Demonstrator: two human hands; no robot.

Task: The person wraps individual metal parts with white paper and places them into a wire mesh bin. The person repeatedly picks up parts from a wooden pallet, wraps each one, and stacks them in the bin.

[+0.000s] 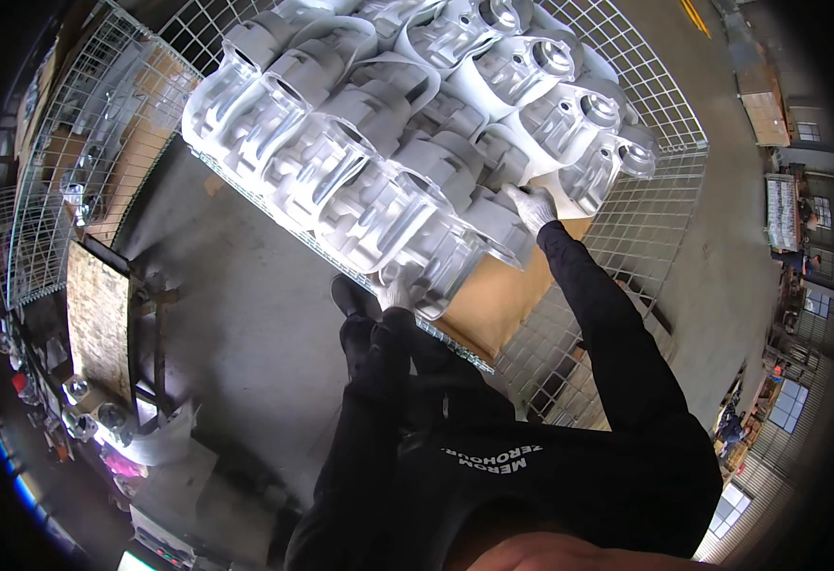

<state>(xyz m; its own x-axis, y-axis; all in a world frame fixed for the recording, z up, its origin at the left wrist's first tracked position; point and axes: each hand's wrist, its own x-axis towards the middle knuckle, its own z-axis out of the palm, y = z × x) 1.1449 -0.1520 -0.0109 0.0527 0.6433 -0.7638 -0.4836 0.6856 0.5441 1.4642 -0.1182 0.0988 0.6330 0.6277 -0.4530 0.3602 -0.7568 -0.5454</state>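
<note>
Silver-grey metal castings (336, 181), hollow housings with round openings, stand packed in rows in a wire-mesh cage (664, 181). My left hand (399, 291), in a whitish glove, grips the near end of the closest casting (441, 265); its fingertips are partly hidden against the metal. Farther right, my right hand (534, 207), gloved the same way, has its fingers bent over the edge of a grey casting (495, 221) at the end of the pile. Whether both hands hold one and the same casting is hard to tell.
Brown cardboard (498, 300) lies beneath the castings at the near end of the cage. White sheets (578, 157) separate some rows. Another mesh cage (103, 143) stands at left, above a worn board (99, 314). More metal parts (112, 416) lie at lower left.
</note>
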